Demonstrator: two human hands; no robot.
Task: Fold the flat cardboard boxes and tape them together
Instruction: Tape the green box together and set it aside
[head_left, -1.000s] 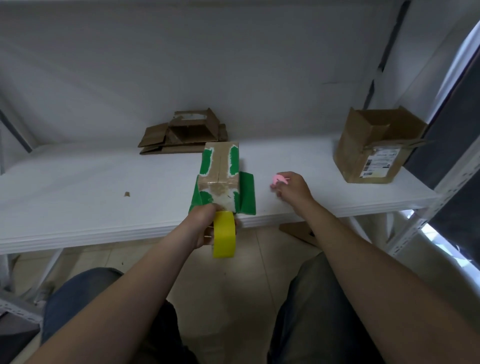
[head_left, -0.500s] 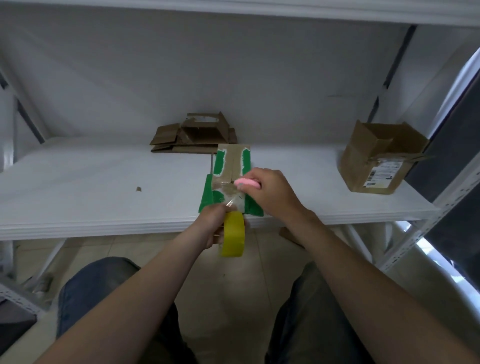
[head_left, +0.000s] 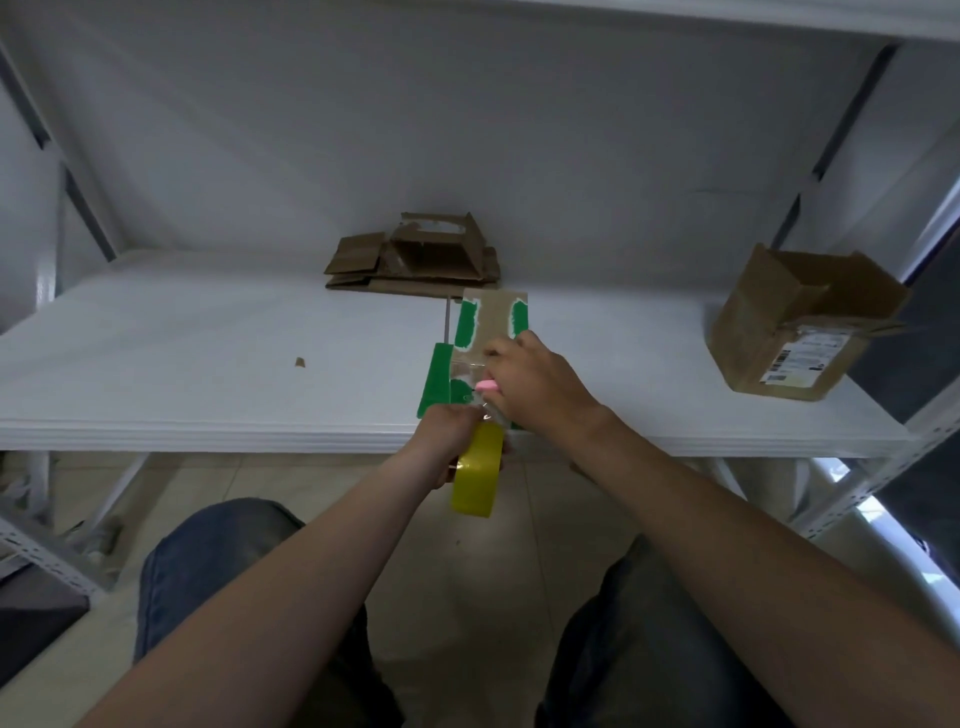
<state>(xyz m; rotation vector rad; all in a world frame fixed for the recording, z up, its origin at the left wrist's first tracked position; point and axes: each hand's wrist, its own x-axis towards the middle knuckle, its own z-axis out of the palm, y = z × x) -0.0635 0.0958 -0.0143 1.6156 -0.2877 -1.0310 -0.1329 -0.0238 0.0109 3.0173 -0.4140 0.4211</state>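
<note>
At the front edge of the table (head_left: 208, 364), the left hand (head_left: 447, 436) gripped the tape roll (head_left: 475, 480); the right hand (head_left: 535, 384) clenched a pink cutter (head_left: 487, 385) over the green-printed box (head_left: 493, 317). The right-end carton (head_left: 769, 332) bore an unreadable label (head_left: 810, 358).

We see a tape roll (head_left: 477, 475) in glossy yellow and a cutter (head_left: 487, 385) in pale pink. The cardboard box (head_left: 493, 322) is plain brown with ragged-edged green patches (2 at the far end, more along the side flap). The table (head_left: 182, 384) is white, with 1 small brown scrap (head_left: 300, 362) on it. The flat cardboard pile (head_left: 415, 260) is dull brown. The open box (head_left: 753, 332) is brown too, bearing a white label (head_left: 805, 358) with black print. Our jeans (head_left: 208, 561) are dark blue; the floor (head_left: 467, 597) is beige tile.
</note>
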